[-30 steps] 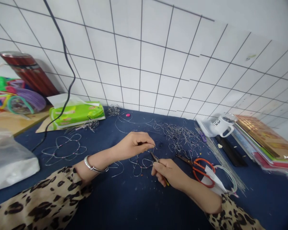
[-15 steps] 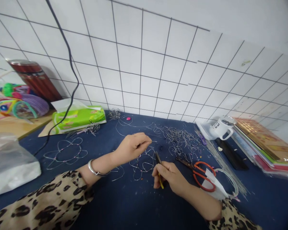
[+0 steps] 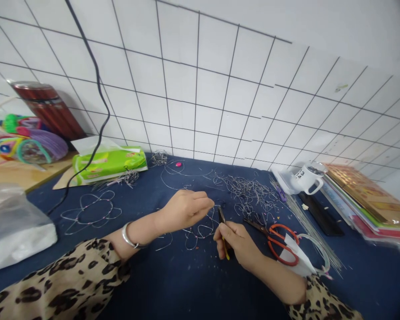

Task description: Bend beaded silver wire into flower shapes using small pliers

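Note:
My left hand (image 3: 188, 208) is closed in a pinch, with a thin silvery wire (image 3: 217, 206) poking out past its fingertips. Closed around yellow-handled pliers (image 3: 222, 216), my right hand (image 3: 236, 243) sits just below and to the right. The dark jaws of the pliers point up, close to the wire's end; whether they touch it I cannot tell. Beneath both hands lies a looped wire flower shape (image 3: 199, 235), partly covered by my left hand. A second wire flower shape with small pink beads (image 3: 96, 212) rests to the left.
Tangled wire scraps (image 3: 250, 191) and red-handled scissors (image 3: 282, 244) lie right, beside straight wires (image 3: 315, 235). A white mug (image 3: 309, 178) and stacked booklets (image 3: 366, 200) stand farther right. Left are a green tissue pack (image 3: 111, 164), a plastic bag (image 3: 16, 235) and a hanging black cable (image 3: 98, 80).
My left hand has shifted slightly right and down. My right hand, still around the pliers, has moved a little right, and the jaws now stand closer to the wire's end.

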{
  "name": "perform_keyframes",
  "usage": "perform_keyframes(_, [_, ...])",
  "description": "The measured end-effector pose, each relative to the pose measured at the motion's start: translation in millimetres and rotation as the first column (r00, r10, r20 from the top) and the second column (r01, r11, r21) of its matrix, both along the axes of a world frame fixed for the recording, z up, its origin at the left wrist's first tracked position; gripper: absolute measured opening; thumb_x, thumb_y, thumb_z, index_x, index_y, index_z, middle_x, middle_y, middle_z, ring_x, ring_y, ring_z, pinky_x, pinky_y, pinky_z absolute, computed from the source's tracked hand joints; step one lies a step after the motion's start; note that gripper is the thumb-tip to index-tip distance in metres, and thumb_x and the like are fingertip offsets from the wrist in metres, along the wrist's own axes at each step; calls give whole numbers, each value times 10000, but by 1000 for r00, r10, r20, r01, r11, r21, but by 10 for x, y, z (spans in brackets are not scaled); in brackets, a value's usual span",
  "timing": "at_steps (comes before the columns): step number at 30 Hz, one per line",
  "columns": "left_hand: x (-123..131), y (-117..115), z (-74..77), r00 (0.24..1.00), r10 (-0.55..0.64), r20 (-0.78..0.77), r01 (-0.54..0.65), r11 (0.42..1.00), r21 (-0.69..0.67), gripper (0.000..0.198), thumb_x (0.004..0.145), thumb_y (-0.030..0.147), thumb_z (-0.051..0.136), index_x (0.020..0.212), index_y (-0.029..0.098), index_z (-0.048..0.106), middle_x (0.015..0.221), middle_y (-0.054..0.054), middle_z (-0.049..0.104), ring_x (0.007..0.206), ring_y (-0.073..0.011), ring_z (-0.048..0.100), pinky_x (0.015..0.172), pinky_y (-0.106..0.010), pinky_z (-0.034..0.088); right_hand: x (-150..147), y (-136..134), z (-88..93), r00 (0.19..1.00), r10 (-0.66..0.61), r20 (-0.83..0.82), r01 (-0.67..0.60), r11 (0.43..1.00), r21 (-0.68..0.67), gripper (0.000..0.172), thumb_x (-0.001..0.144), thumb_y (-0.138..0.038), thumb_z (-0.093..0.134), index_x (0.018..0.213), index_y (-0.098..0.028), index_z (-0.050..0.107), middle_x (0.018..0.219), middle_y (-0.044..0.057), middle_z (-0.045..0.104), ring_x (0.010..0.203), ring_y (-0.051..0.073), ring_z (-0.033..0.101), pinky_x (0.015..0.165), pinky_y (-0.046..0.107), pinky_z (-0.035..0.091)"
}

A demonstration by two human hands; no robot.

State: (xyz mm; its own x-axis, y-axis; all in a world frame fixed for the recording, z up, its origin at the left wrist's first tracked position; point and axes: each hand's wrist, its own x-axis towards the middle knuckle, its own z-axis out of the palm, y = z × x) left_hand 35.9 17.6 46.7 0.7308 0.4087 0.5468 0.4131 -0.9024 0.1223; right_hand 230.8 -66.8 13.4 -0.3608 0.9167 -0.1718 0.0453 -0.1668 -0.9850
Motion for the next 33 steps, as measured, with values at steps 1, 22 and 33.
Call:
perform_keyframes(1, [-1, -2, 0, 1000, -2, -5, 2, 1000, 10, 190, 872, 199, 410, 923, 183, 593, 690, -16, 586, 574, -101, 524, 535, -229, 405, 0, 0, -4, 1000, -3, -1, 3, 1000, -1, 397, 845, -526, 393, 773, -152, 506, 521, -38, 488, 428, 85, 481, 444, 211, 377])
perform_keyframes(22, [20, -39, 7, 999, -23, -43, 33, 975, 222, 176, 875, 201, 416, 962, 163, 564, 714, -23, 599, 633, -118, 565, 615, -257, 468, 1, 0, -8, 999, -32, 11, 32, 999, 1, 395, 853, -512, 394, 737, -150, 502, 474, -56, 444, 366, 63, 420, 384, 183, 323])
perform_keyframes(33, [46, -83, -36, 999, 18, -32, -15, 994, 108, 158, 872, 188, 420, 894, 159, 574, 685, -14, 575, 593, -119, 526, 567, -259, 425, 6, 1, -9, 995, -15, 101, 12, 999, 30, 379, 851, -509, 393, 743, -163, 504, 467, -66, 406, 366, 59, 372, 379, 180, 311])
